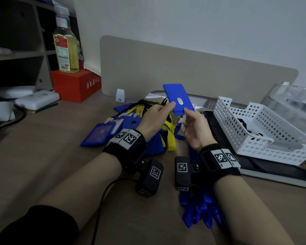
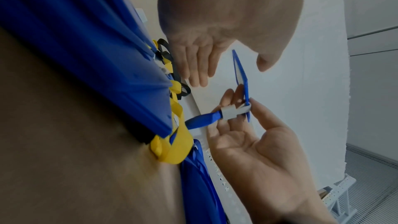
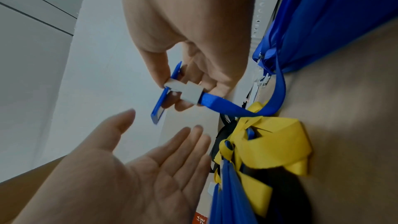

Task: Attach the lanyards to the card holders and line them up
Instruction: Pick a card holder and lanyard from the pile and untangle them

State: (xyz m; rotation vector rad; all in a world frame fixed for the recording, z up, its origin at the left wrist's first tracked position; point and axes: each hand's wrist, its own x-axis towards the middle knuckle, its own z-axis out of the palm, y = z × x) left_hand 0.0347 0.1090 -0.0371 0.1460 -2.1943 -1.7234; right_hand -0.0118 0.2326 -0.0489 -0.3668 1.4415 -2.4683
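I hold a blue card holder [image 1: 177, 98] up above the desk. My right hand [image 1: 191, 121] pinches its lower edge together with the white clip [image 2: 231, 111] of a blue lanyard [image 2: 202, 120], the clip sitting at the holder's slot. My left hand [image 1: 159, 114] is beside the holder with straight fingers and holds nothing; in the wrist views it is apart from the card. The lanyard strap [image 3: 226, 106] trails down to the desk. Below lies a pile of blue card holders [image 1: 102, 133] tangled with yellow lanyards [image 1: 170, 131] and black ones.
A bundle of blue lanyards [image 1: 200, 209] lies near the front, under my right forearm. A white perforated basket [image 1: 254, 126] sits on a black tray at the right. A beige divider panel [image 1: 184, 71] stands behind; a red box [image 1: 76, 85] with a bottle [image 1: 65, 48] is at back left.
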